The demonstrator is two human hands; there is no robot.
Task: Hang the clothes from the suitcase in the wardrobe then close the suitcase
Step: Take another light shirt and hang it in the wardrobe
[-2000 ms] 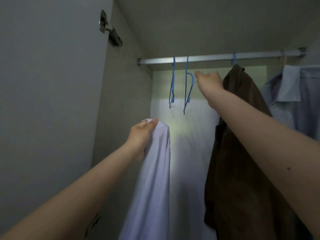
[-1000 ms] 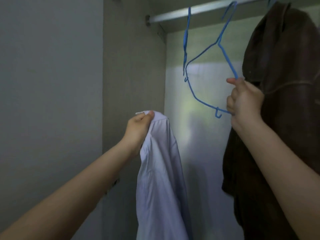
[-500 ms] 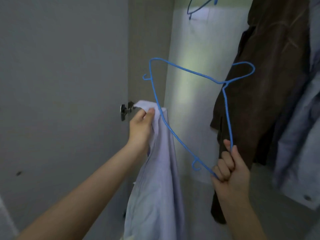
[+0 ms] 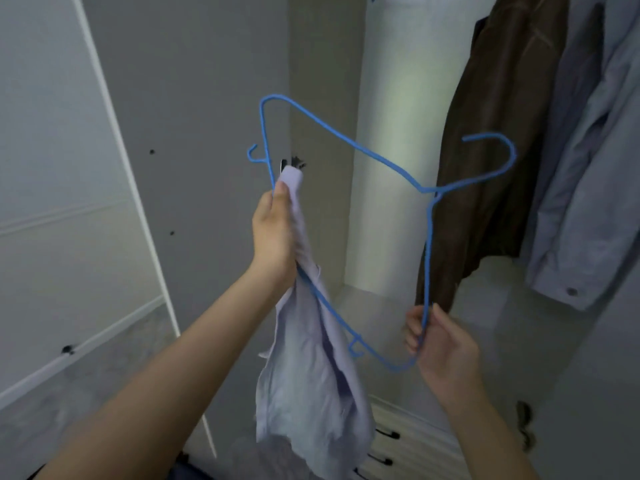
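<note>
Lilac shirt (image 4: 311, 375) bunched in your closed left hand (image 4: 273, 230), blue hanger (image 4: 346, 140) pinched at centre-right by your right fingers (image 4: 438, 320): its end-hooks may snag cloth.

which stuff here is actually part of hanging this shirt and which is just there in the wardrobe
In use:
- lilac shirt, gripped near its top by the left hand
- blue wire hanger, held at one corner by the right hand, off the rail

Just there:
- brown jacket, already hanging
- pale blue shirt, already hanging
- drawers at the bottom
</note>
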